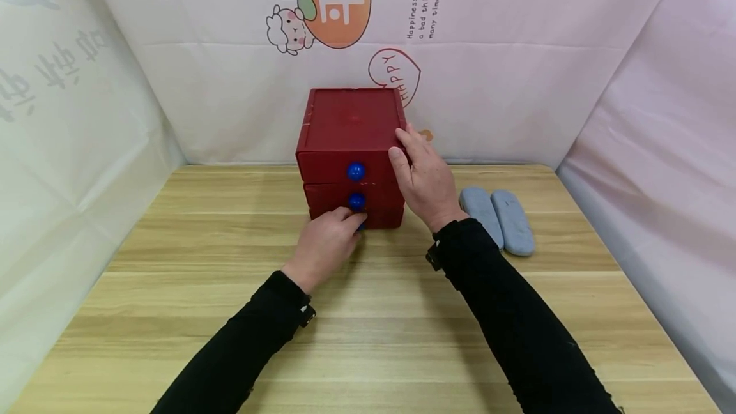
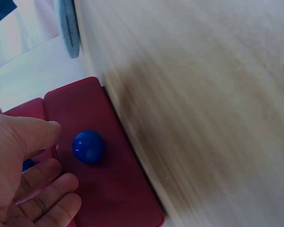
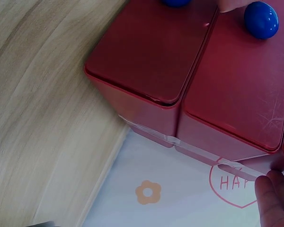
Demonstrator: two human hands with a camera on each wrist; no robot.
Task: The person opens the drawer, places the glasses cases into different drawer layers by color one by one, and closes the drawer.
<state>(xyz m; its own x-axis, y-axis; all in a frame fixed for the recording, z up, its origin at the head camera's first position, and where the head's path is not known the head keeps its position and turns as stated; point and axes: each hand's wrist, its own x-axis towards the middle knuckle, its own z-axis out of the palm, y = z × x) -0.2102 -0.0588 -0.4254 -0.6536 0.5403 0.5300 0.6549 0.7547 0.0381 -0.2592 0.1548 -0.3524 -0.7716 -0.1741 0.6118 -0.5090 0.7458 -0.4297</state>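
A dark red drawer box (image 1: 353,121) stands at the back of the table, three drawers high, each front with a round blue knob. My left hand (image 1: 326,245) is at the lower front, its loosely bent fingers near the bottom knob (image 2: 88,146). In the left wrist view the thumb and fingertips stand apart from that knob, and the fingers partly hide another blue knob (image 2: 27,164). A fingertip shows beside the middle knob (image 3: 261,20) in the right wrist view. My right hand (image 1: 427,181) rests on the box's right side, fingers extended.
Two grey-blue oblong pads (image 1: 513,222) lie side by side right of the box, partly behind the right sleeve. The wooden table (image 1: 201,241) meets a printed white cloth (image 1: 230,101) behind the box, and cloth hangs on both sides too.
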